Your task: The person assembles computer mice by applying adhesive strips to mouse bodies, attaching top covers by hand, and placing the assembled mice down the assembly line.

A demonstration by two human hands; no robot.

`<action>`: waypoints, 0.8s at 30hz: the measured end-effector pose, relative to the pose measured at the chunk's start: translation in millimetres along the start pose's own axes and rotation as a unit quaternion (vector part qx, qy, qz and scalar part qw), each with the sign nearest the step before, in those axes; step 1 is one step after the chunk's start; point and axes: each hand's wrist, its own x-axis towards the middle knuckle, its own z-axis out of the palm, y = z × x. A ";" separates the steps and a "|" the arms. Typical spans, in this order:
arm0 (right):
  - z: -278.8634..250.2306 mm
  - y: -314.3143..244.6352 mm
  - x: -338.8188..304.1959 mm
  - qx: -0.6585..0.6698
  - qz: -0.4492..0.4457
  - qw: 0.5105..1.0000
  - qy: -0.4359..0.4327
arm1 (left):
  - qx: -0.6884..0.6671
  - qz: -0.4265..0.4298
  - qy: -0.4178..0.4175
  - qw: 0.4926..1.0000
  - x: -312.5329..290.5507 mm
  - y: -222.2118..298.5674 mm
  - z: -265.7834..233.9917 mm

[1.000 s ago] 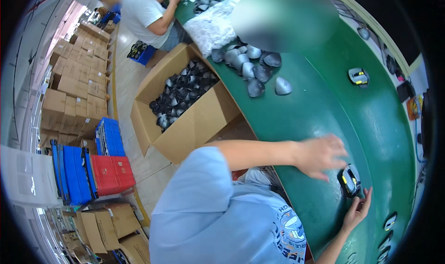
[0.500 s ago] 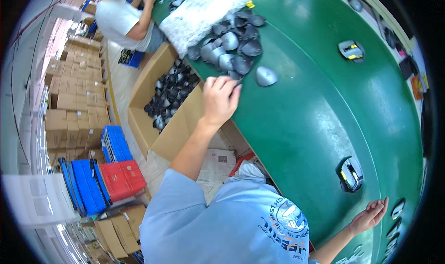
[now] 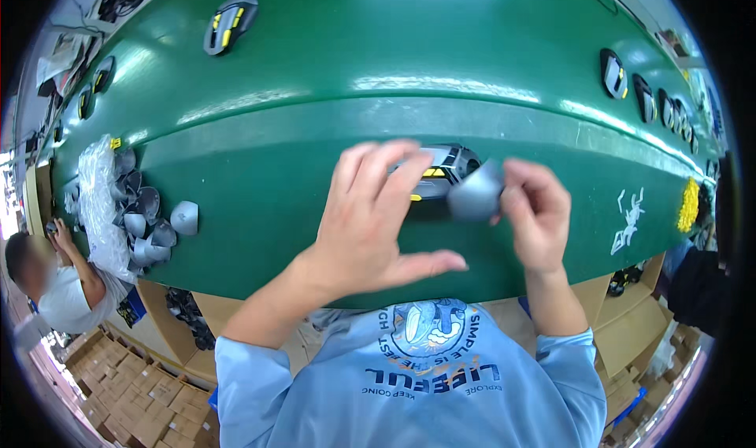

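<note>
A person's bare left hand point(image 3: 358, 224) spreads over a glossy green table point(image 3: 268, 172), its fingers apart and the thumb stretched to the right; its fingertips overlap the near-left end of a rounded black-and-grey device with yellow strips point(image 3: 452, 161), though whether they touch it I cannot tell; the device lies on the table, between the two hands and slightly beyond them.

The bare right hand point(image 3: 539, 216) has its thumb and fingers clamped on the right edge of a curved, smooth grey shell point(image 3: 476, 194); the shell is slightly blurred and hides part of the device just behind it.

Well to the left of the left fingers lies a heap of dark, cupped shells point(image 3: 142, 212), with a single grey cupped shell point(image 3: 185, 218) just beside it; a crinkled clear plastic bag point(image 3: 98, 204) lies on the heap's far left; far ahead and left of those fingers sits a similar black, grey and yellow device point(image 3: 231, 24).

To the right of the right fingers lie thin white strips point(image 3: 628, 226); farther right is a pile of small yellow pieces point(image 3: 689, 205); beyond them runs a row of black-and-grey devices point(image 3: 644, 98).
</note>
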 end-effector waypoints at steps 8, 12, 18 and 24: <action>-21.8 13.1 31.7 -0.422 -0.184 0.881 -0.104 | 0.060 0.008 -0.086 0.994 4.1 -39.0 40.4; -12.2 16.7 48.4 -0.412 -0.246 0.862 -0.162 | 0.071 0.028 -0.099 0.992 5.1 -40.7 40.8; -27.7 17.4 54.5 -0.398 -0.257 0.869 -0.141 | 0.050 0.019 -0.101 0.993 1.8 -41.1 40.0; -26.7 20.9 56.1 -0.377 -0.229 0.881 -0.172 | 0.052 0.027 -0.104 0.993 3.0 -41.9 38.8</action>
